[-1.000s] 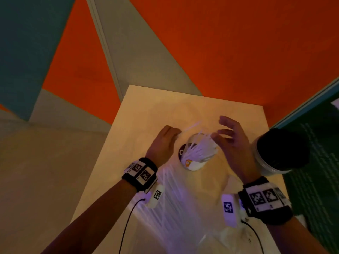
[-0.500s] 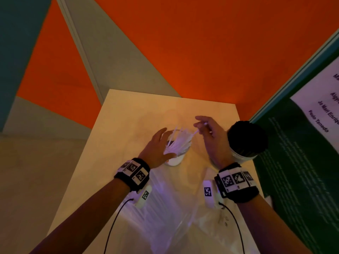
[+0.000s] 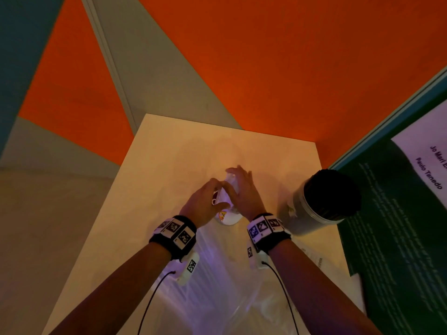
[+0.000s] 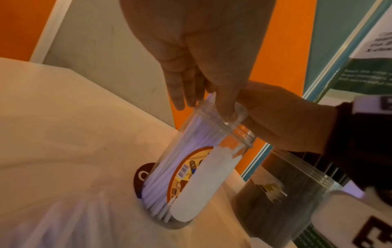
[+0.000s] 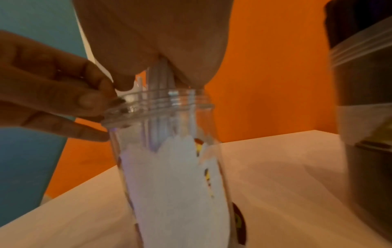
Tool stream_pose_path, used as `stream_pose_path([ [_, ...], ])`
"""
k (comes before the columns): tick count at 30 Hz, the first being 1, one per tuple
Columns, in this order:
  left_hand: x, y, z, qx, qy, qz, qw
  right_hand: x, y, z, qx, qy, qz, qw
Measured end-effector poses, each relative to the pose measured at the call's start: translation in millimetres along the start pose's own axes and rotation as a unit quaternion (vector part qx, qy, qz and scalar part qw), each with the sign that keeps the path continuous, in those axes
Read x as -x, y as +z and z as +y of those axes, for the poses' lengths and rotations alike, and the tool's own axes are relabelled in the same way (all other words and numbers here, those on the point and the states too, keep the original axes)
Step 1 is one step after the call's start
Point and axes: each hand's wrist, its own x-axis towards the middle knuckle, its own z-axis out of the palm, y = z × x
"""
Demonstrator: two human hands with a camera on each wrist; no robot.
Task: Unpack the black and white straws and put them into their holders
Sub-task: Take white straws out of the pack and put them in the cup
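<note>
Both hands meet at the mouth of the clear jar (image 4: 203,161). My left hand (image 3: 203,204) has its grip at the threaded rim, thumb tip inside the mouth and fingers down along the outside, while my right hand (image 3: 242,192) lies over the top, fingers fairly straight and pressing down on the ends of the white straws (image 4: 169,167) (the right-wrist view shows a few straw tips poking up between rim and palm).

Around the jar the pale surface (image 3: 174,151) has open room toward its far edge and its left edge. To the right, near but apart from the right wrist, stands the second jar (image 3: 312,213), close to the right edge, filled with black straws (image 3: 333,189). Nearer the body, crumpled clear plastic wrap (image 3: 217,286) covers the surface under both forearms. Beyond the right edge hangs a dark green poster (image 3: 399,238) with a white printed panel; orange and grey walls rise behind the far edge.

The clear jar stands on the surface, roughly central, on a dark round sticker (image 4: 144,174). Its paper label is partly torn away, leaving a white patch and a strip of coloured print with a barcode. The white straws sit packed upright inside, directly beneath the right palm and just beside the left fingertips.
</note>
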Motion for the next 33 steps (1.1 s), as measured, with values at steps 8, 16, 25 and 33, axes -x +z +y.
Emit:
stream_pose_path([
  [8,-3.0,-1.1,-14.6,0.076,-0.037,0.020,0.996,-12.1,15.7,-11.7,-0.067,-0.054,0.065,0.994],
  [16,-0.7,3.7,-10.9,0.041,-0.035,-0.005,0.999,-11.9,-8.0,13.5,-0.066,0.084,0.198,0.974],
  [25,64.0,16.7,12.3,-0.130,0.085,0.039,0.987,21.3,-42.9,12.7,-0.072,0.029,0.151,0.986],
  [33,145.2,67.4,38.6,-0.288,0.027,-0.278,0.916,135.1,-79.5,4.6,-0.071,0.065,-0.141,0.985],
])
